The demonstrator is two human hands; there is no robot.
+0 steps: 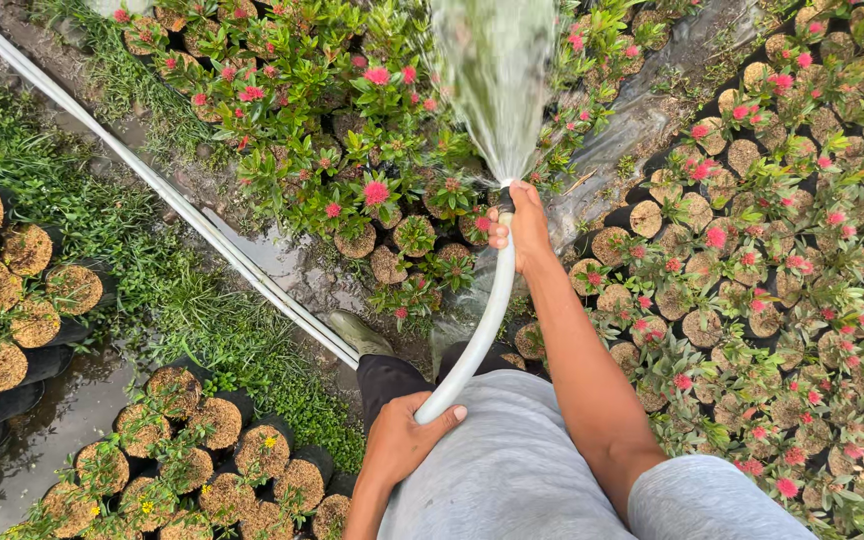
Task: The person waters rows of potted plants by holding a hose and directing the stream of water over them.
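Observation:
A white hose runs up from my waist to the middle of the view. My right hand grips its end, thumb pressed over the opening, and water fans out over potted plants with red-pink flowers. My left hand holds the hose lower down, close to my grey shirt.
Rows of small flowering pots fill the right side. Pots with brown husk tops stand at left and lower left. A long white pipe lies diagonally across wet ground and grass. My boot rests near the pipe.

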